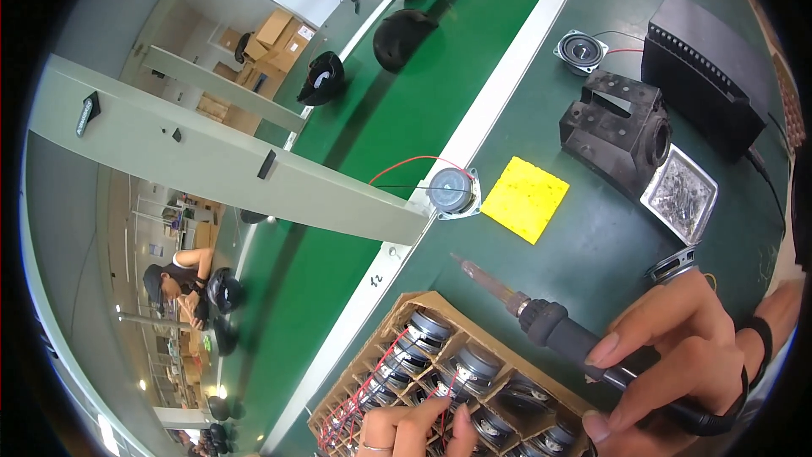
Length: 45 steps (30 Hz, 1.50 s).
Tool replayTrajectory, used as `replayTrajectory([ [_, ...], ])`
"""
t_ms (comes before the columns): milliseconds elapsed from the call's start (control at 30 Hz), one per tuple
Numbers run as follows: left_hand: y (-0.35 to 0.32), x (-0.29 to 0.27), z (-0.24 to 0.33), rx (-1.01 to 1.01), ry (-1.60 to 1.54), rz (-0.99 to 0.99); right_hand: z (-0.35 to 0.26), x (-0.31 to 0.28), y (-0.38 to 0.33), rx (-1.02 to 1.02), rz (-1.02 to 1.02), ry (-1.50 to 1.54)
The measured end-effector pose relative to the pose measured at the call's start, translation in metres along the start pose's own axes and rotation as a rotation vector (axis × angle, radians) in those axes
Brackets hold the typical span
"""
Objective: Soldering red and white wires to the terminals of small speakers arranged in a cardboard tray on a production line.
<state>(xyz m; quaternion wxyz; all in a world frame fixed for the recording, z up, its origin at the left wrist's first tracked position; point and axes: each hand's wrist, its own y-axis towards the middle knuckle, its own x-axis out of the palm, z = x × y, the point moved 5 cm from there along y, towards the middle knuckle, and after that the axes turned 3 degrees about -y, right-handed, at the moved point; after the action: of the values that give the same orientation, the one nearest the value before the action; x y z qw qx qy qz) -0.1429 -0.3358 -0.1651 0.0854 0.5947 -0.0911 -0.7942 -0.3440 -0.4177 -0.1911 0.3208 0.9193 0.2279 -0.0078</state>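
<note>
Soldering iron [554, 327] is held in the right hand [677, 364], its tip pointing to the upper left, above the surface [592, 258] and just beside the cardboard box [512, 358]. The fingers of the right hand close around the dark handle. The left hand [410, 430] is at the box, fingers bent over the speakers [476, 366] and red wires [372, 389]; whether it grips a wire cannot be told. A separate speaker [451, 192] is near the yellow sponge [524, 200]. A black stand [611, 123] is beside a square metal tray [683, 195].
</note>
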Motion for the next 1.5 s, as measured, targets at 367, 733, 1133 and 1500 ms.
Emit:
replayTrajectory([
  [367,-0.0012,0.0019,-0.0028,-0.013,-0.009,-0.011,-0.0040,-0.0012,0.0006,-0.008,0.010,-0.021],
  [733,-0.0004,0.0011,-0.0018,0.010,0.008,0.009,-0.0038,-0.0012,0.0012,-0.003,-0.004,-0.030],
  [1133,0.0001,0.0004,-0.0018,0.013,0.003,0.022,-0.0038,0.0007,0.0018,-0.008,0.008,-0.040],
  [1500,-0.0011,0.0002,-0.0015,0.027,0.019,0.036,-0.0032,0.0006,0.0011,-0.010,-0.001,-0.037],
])
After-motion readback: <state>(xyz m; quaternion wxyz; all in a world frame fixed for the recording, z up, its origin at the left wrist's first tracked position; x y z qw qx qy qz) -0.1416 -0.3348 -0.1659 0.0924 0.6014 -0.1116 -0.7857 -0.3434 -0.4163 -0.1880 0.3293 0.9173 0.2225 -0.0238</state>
